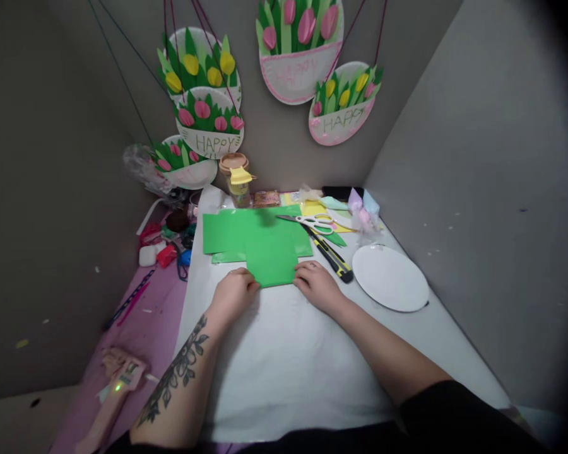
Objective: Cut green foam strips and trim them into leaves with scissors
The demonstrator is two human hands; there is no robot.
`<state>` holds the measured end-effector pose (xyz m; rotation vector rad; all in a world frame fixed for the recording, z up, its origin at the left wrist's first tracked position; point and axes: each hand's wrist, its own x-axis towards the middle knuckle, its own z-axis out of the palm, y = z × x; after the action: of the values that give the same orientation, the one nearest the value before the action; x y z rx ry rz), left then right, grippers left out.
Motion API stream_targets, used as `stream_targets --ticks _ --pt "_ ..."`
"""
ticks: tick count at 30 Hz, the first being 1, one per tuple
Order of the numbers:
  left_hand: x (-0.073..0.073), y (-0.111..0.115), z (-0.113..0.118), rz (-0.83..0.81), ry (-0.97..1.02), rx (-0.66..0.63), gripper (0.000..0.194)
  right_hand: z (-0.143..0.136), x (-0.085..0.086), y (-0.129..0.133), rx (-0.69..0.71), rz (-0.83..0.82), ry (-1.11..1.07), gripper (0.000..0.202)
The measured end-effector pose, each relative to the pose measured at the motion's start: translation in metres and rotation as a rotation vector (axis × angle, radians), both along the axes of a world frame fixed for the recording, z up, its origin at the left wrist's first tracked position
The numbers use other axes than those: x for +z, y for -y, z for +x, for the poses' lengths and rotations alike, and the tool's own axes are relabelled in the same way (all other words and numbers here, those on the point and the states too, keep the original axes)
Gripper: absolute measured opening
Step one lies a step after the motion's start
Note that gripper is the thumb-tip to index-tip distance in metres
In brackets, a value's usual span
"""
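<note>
A green sheet of paper (272, 260), apparently folded, lies on the white table cover at the middle of the head view. My left hand (234, 291) closes on its lower left corner. At the lower right corner, the fingers of my right hand (316, 284) are curled onto the paper edge. More green paper (220, 232) spreads out behind and beneath this piece. Scissors with white handles (315, 222) rest across its right side. Just beyond my right hand is a black and yellow utility knife (334, 257). My thumbs are mostly hidden.
A white paper plate (390, 279) sits at right. Behind are a lidded cup (238, 186) and wrapped pastel items (362, 207). A glue gun (127, 373) with a green light lies on the pink surface at left. Paper-plate flower baskets (213, 140) hang on the back wall.
</note>
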<state>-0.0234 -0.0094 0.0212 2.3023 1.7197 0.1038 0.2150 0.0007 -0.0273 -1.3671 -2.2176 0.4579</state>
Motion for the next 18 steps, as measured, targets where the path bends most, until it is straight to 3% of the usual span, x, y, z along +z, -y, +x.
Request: stream_targets --ticks 18 --pt "-0.0031 -0.0036 0.0032 0.009 -0.093 0.063 0.026 -0.0100 0.0000 -0.0060 -0.115 0.032 0.194 0.014"
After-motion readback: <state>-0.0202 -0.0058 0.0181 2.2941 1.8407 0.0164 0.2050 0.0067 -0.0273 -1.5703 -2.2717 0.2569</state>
